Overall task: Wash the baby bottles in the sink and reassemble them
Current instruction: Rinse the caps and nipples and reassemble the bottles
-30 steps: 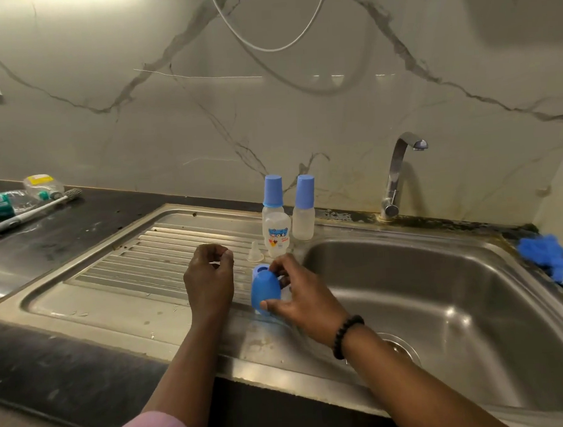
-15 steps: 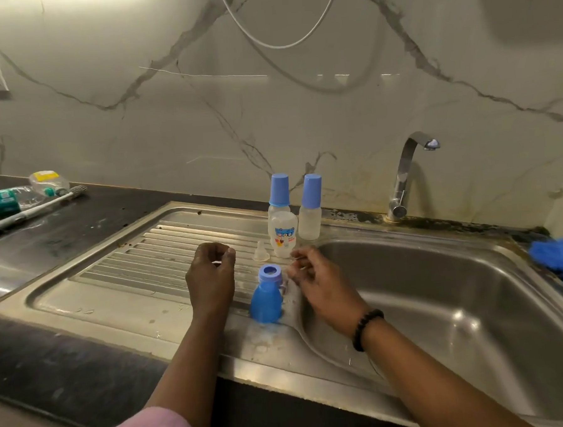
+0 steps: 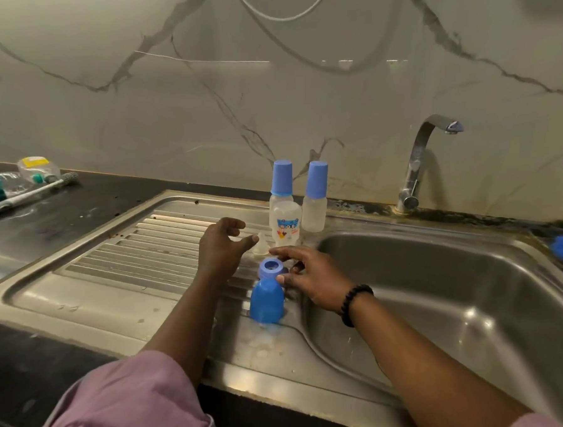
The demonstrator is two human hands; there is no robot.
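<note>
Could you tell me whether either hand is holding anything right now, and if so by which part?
Nothing is held. The left hand hangs loosely curled by the teat; the right hand reaches, fingers out, past the blue ring.

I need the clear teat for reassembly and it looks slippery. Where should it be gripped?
A judgement: pinch the clear teat low, just above its wide base flange, where it looks widest. It stands upright on the drainboard, tip up. Come from above and the left, since the printed bottle stands close on its right.
</note>
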